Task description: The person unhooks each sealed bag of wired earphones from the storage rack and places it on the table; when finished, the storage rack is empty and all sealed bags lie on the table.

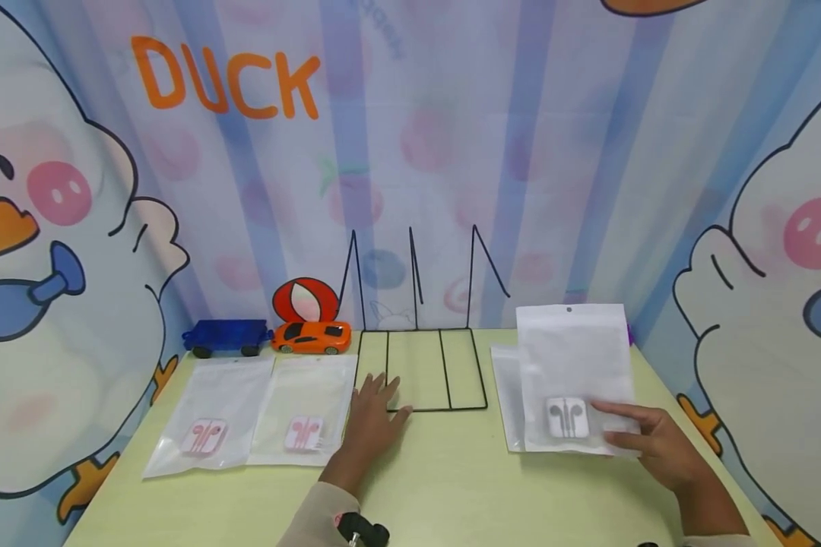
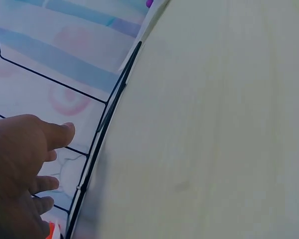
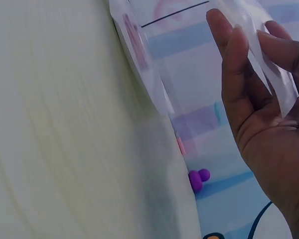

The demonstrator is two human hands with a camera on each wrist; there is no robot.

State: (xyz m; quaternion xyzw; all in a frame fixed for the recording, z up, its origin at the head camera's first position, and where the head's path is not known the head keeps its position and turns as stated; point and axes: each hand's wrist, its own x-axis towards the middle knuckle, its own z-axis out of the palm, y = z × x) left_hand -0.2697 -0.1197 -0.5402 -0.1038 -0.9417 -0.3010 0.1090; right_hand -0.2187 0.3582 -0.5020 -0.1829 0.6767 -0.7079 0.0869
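My right hand (image 1: 670,448) pinches the lower right corner of a white zip pouch (image 1: 575,349) with grey-and-white earphones (image 1: 567,418) in it. In the right wrist view, the pouch (image 3: 254,30) stands between the thumb and fingers, raised off the table. Behind it lies another white pouch (image 1: 509,410), mostly hidden. My left hand (image 1: 372,418) has its fingers spread at the left front part of a black wire rack (image 1: 445,409); whether it touches the wire I cannot tell. Left of that hand lie two pouches, one (image 1: 236,395) overlapping the other (image 1: 318,403), each with pink earphones.
An orange toy car (image 1: 311,337), a blue toy wagon (image 1: 226,336) and a red-and-white ball-shaped thing (image 1: 305,300) line the back left. Three thin upright prongs rise from the rack's back edge. Something purple (image 3: 197,180) sits at the table's back right edge. Duck-printed cloth surrounds the table.
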